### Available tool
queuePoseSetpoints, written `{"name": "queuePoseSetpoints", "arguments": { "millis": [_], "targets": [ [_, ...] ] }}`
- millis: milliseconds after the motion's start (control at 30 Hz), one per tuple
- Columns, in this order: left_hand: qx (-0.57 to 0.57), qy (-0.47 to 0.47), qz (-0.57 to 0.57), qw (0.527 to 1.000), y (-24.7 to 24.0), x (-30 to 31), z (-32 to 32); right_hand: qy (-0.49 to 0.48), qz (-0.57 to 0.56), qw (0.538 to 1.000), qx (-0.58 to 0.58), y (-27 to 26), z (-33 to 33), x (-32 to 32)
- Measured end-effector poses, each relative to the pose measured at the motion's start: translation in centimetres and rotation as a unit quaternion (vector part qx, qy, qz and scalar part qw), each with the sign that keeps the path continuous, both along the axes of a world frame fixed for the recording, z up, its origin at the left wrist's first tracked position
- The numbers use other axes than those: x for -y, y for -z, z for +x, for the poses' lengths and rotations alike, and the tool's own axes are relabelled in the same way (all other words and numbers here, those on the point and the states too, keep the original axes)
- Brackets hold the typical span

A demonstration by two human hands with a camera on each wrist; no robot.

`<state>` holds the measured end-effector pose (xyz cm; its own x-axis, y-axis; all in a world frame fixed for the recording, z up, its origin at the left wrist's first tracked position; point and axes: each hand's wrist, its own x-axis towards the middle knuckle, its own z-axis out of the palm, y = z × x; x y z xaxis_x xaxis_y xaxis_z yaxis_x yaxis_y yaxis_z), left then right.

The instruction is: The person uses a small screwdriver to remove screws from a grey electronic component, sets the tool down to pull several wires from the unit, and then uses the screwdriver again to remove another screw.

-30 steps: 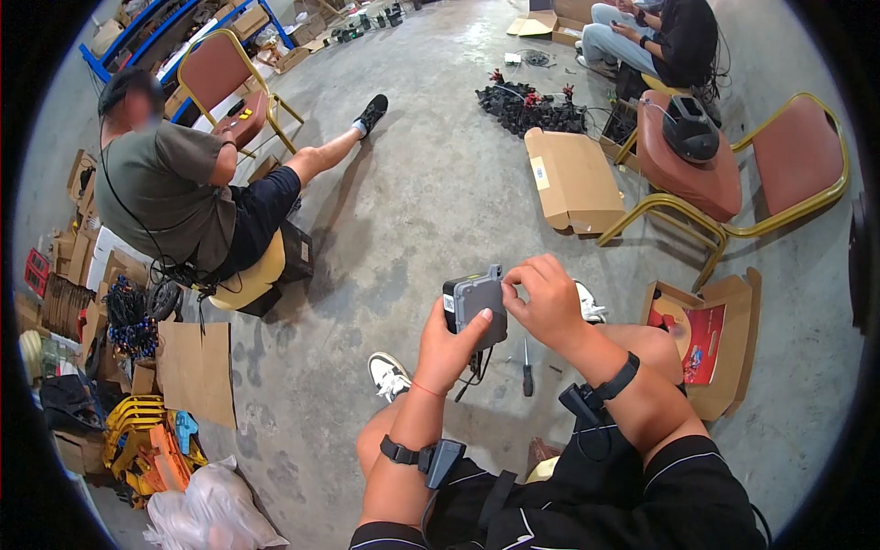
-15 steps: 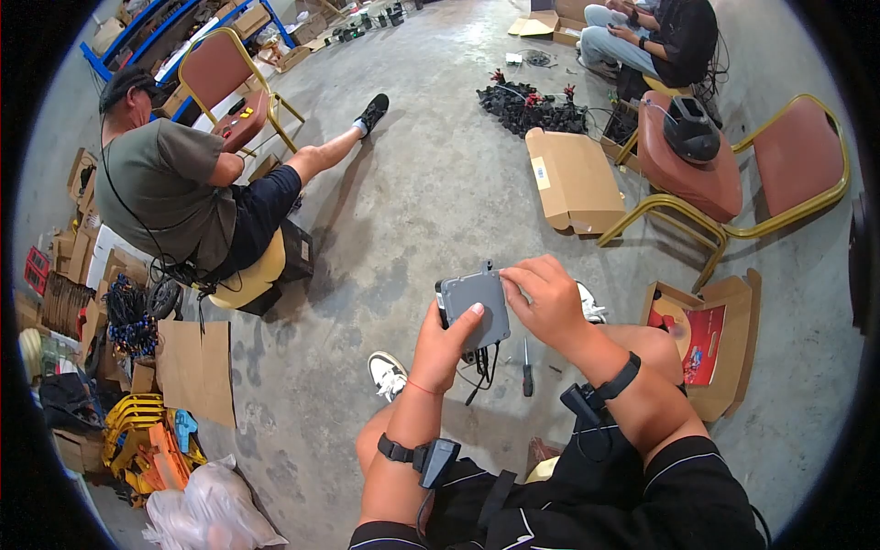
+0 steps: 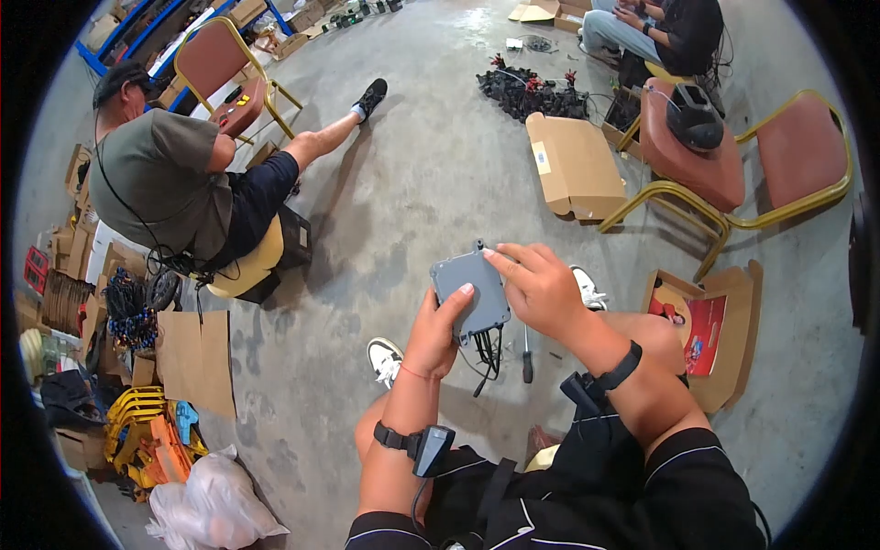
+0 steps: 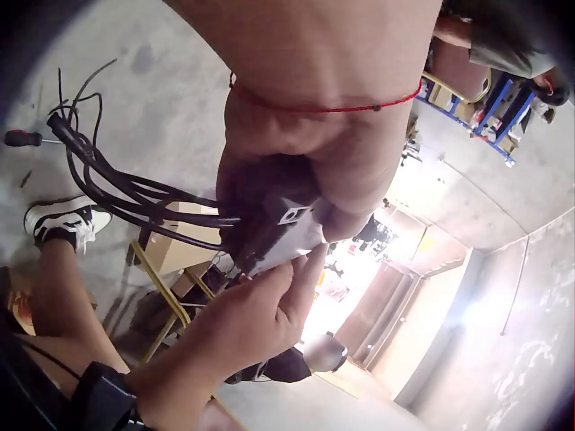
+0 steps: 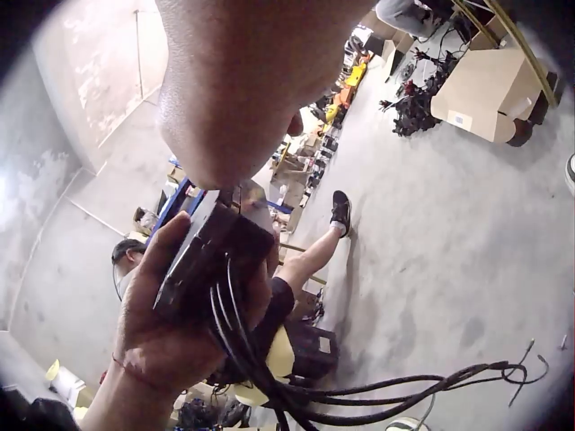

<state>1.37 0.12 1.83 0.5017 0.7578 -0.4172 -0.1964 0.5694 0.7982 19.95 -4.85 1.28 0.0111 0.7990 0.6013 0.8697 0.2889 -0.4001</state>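
Grey module [image 3: 469, 295]: flat, rectangular, face tilted up, held in the air above the knees and over the concrete floor [image 3: 412, 183], not resting on anything. Bundle of black cables [image 3: 486, 346] hanging loose from its lower edge. Left hand [image 3: 435, 335] gripping the module from below and from the left, thumb laid on the grey face, fingers curled round the back. Right hand [image 3: 536, 289] not clasping, fingers stretched out, fingertips resting on the module's upper right edge and corner. Screwdriver [image 3: 527, 353] lying on the floor just beneath the cables, beside the right knee. White shoe [image 3: 385, 357] on the floor below the left hand. Open cardboard box with a red printed insert [image 3: 706, 335] on the floor to the right of the right knee. Gold-framed chair with red seat [image 3: 733, 174] farther right, black helmet-like device [image 3: 694, 117] sitting on the seat. Flat cardboard carton [image 3: 573, 165] on the floor just left of that chair, heap of black parts [image 3: 532, 92] beyond it. Seated person in a grey-green shirt [image 3: 156, 183] well apart to the left, one leg stretched along the floor. Cardboard sheet [image 3: 197, 357], yellow and orange plastic pieces [image 3: 147, 431] and white plastic bag [image 3: 206, 509] along the floor's left side.
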Motion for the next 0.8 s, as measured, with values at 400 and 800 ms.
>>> {"name": "queuePoseSetpoints", "arguments": {
  "millis": [400,800],
  "targets": [
    [0.062,-0.067,0.008,0.996,1.2,-2.1,-1.4,0.027,-0.023,0.996,-0.080,1.8,1.3,-0.7],
    [0.098,-0.198,0.034,0.975,0.0,-3.1,-3.8,0.058,-0.491,0.863,-0.104,11.8,1.7,0.6]
  ]
}}
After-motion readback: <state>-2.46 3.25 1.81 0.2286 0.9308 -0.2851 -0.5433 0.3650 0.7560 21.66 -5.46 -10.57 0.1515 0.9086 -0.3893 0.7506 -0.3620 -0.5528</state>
